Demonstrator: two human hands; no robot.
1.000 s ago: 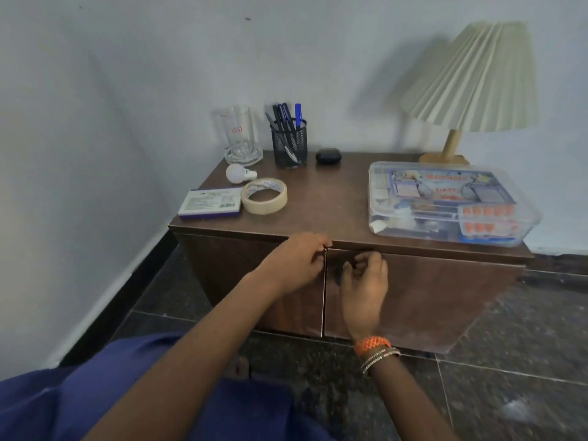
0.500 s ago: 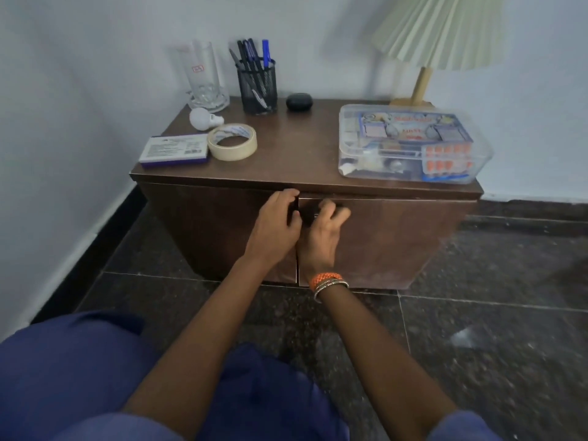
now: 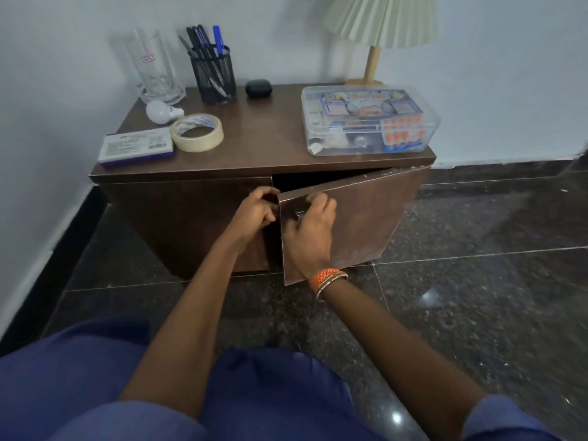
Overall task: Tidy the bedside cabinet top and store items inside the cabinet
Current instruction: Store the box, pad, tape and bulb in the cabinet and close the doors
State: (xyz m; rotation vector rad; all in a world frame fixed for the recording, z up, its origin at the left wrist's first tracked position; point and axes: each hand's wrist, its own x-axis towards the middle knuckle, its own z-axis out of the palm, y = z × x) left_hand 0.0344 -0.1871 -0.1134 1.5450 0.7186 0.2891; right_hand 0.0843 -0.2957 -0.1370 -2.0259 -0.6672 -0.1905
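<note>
The brown bedside cabinet (image 3: 254, 144) stands against the wall. Its right door (image 3: 366, 218) is swung partly outward, and my right hand (image 3: 307, 229) grips the door's top edge near the handle. My left hand (image 3: 256, 211) curls round the inner edge of the left door (image 3: 191, 218), which is still flush. On top lie a purple-edged box (image 3: 136, 147), a masking tape roll (image 3: 197, 132), a white bulb (image 3: 160, 112), a glass mug (image 3: 152, 68), a mesh pen holder (image 3: 213, 76), a black case (image 3: 258, 88) and a clear plastic first-aid box (image 3: 366, 120). The cabinet's inside is dark.
A lamp (image 3: 378, 30) with a pleated shade stands at the back right of the top. White walls close the left and rear. Dark polished floor tiles (image 3: 461, 297) spread right and in front. My blue-clad knees (image 3: 95, 377) fill the lower view.
The right door has swung outward from shut, pulled by my right hand. My left hand has shifted onto the left door's inner edge. The view has tipped downward.
</note>
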